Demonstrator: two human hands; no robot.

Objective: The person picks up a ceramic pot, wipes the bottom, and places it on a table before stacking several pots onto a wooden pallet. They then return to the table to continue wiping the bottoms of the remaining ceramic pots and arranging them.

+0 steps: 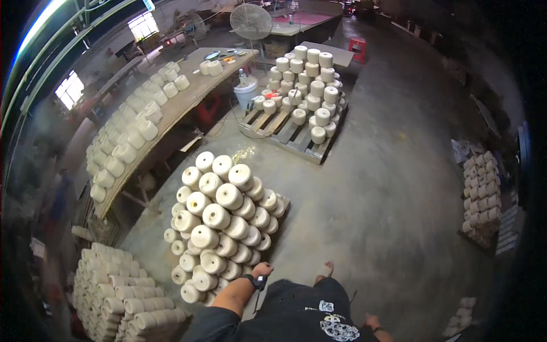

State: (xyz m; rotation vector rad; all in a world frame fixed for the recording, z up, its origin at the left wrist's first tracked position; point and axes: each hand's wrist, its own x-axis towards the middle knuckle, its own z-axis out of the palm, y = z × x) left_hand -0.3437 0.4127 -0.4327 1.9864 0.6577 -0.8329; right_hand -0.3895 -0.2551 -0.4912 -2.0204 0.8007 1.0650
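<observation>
My left hand [262, 269] hangs low beside the near stack, fingers loosely curled, with nothing visible in them. It is nearest to the cream-white, drum-shaped pieces [216, 216], rounded at the edges, many with a small dark hole in the end. Whether the hand touches one of them I cannot tell. A dark band with a small device [260, 281] circles my left wrist. Down at the lower right, my right hand [371, 322] hangs beside my body, small and smeared, so its fingers cannot be made out; no object shows in it.
More such pieces fill a wooden pallet [296, 139] ahead, beside a white bucket [246, 91]. A long table [171, 111] on the left carries rows of them. Further stacks stand at lower left [122, 296] and far right [481, 191]. A fan [250, 21] and a red stool [357, 49] stand farther off.
</observation>
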